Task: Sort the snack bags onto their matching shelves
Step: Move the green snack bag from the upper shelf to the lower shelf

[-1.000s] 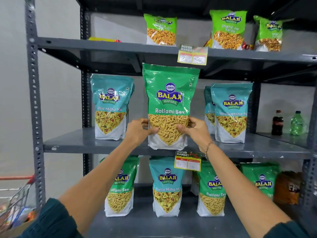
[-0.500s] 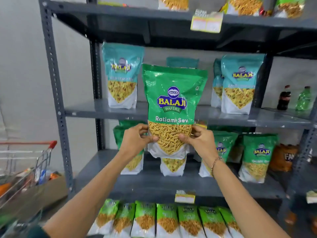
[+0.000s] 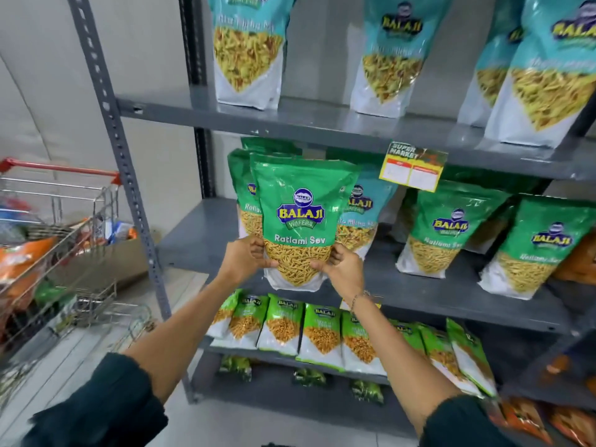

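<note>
I hold a green Ratlami Sev bag [image 3: 300, 201] upright with both hands at the front left of the middle shelf [image 3: 429, 295]. My left hand [image 3: 243, 258] grips its lower left edge and my right hand [image 3: 342, 267] grips its lower right edge. Right behind it stands another green Ratlami Sev bag [image 3: 240, 185]. A teal Khatta Mitha Mix bag [image 3: 362, 217] stands just behind it on the right. Two more green Ratlami Sev bags [image 3: 448, 227] [image 3: 532, 246] stand further right on that shelf.
The upper shelf [image 3: 309, 122] carries several teal bags [image 3: 246, 50]. A yellow price tag [image 3: 412, 169] hangs from its front edge. Small light-green snack bags [image 3: 283, 321] line the lower shelf. A shopping cart [image 3: 54, 227] holding packets stands at the left beside the rack's upright post [image 3: 119, 150].
My view has dropped and the green bag has come down from the level of the teal-bag shelf to the shelf below, in front of the other green bags. Both hands keep their grip.
</note>
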